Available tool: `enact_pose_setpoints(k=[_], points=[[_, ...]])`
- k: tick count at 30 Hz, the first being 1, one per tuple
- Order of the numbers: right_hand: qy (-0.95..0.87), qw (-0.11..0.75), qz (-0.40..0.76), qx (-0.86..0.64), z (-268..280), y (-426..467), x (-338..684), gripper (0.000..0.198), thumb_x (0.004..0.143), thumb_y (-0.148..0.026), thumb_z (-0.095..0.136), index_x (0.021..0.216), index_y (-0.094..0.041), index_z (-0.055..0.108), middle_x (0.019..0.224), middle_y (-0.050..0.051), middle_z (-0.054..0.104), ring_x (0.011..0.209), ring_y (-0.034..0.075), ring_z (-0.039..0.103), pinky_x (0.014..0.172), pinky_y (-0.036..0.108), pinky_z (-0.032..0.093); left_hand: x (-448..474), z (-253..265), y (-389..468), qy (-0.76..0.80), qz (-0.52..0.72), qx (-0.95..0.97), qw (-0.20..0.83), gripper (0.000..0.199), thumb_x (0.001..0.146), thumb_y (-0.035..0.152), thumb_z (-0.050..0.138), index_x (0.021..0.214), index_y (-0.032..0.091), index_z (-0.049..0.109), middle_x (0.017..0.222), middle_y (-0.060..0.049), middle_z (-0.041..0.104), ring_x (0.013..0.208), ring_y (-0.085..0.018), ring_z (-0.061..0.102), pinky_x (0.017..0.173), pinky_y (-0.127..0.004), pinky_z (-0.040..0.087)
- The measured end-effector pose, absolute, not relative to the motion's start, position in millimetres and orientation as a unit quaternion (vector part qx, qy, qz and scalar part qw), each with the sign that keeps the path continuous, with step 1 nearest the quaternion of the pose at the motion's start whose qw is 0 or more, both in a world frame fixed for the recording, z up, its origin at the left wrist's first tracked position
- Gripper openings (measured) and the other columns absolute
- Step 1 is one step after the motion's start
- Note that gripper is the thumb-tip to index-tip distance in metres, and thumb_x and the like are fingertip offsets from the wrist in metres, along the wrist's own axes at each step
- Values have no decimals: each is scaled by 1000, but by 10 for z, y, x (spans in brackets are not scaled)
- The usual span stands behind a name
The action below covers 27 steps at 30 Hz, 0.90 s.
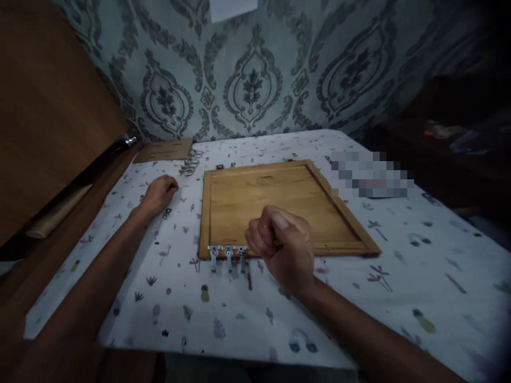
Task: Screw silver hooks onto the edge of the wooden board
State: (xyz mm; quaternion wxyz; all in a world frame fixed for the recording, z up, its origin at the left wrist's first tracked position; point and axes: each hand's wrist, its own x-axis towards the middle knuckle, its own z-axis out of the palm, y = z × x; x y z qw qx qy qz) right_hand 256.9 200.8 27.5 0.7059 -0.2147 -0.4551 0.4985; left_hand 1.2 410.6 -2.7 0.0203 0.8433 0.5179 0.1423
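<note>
A framed wooden panel [259, 197] lies flat on the patterned tablecloth. Three small T-shaped metal fittings [229, 255] sit in a row on its near edge, towards the left corner, jutting past the wood. Over that edge, just right of the fittings, is my right hand [285, 247], closed in a fist with the thumb on top; whatever it may grip is hidden. My left hand [159, 192] rests on the cloth left of the panel, apart from it, fingers curled inward; its fingertips are in shadow and any content is unclear.
Several loose metal pieces [190, 164] lie beyond my left hand, beside a brown cardboard sheet [165, 150]. A blurred-out item [371, 175] lies right of the panel. Brown wooden furniture [51, 106] flanks the left side; a patterned wall [251, 80] stands behind.
</note>
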Motion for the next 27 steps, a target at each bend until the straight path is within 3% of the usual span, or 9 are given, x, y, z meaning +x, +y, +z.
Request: enact_pose_setpoints(k=[5, 11, 15, 19, 27], points=[[-459, 705, 502, -201, 282, 2001, 2588, 45, 96, -36, 54, 58, -19, 38, 48, -8, 26, 40, 5, 20, 42, 20, 20, 55, 3, 4064, 515, 174, 838, 48, 12, 82, 14, 52, 84, 16, 63, 95, -11, 66, 97, -26, 61, 95, -40, 46], [-471, 700, 497, -203, 275, 1991, 2608, 45, 98, -36, 53, 59, -19, 39, 49, -7, 29, 41, 5, 22, 43, 22, 20, 214, 140, 3835, 503, 228, 821, 141, 19, 82, 30, 54, 89, 16, 64, 83, -7, 66, 80, -23, 61, 81, -36, 50], [-466, 699, 502, -206, 266, 1994, 2627, 44, 97, -36, 53, 59, -19, 41, 49, -7, 28, 41, 6, 20, 43, 23, 20, 592, 255, 3350, 423, 191, 838, 287, 28, 79, 43, 63, 84, 16, 66, 81, -5, 69, 76, -19, 64, 72, -28, 52], [-467, 696, 495, -227, 253, 1989, 2646, 42, 97, -38, 53, 60, -19, 45, 49, -7, 26, 41, 7, 21, 43, 25, 21, 984, 330, 2873, 297, 90, 794, 523, 18, 86, 30, 60, 87, 14, 67, 82, -5, 71, 78, -18, 67, 73, -27, 53], [-454, 707, 495, -221, 276, 2000, 2647, 40, 98, -29, 50, 59, -20, 44, 50, -7, 29, 41, 6, 20, 44, 26, 22, 1118, 298, 2824, 278, 39, 819, 501, 19, 90, 25, 58, 88, 15, 74, 78, -2, 73, 70, -15, 67, 63, -23, 49]])
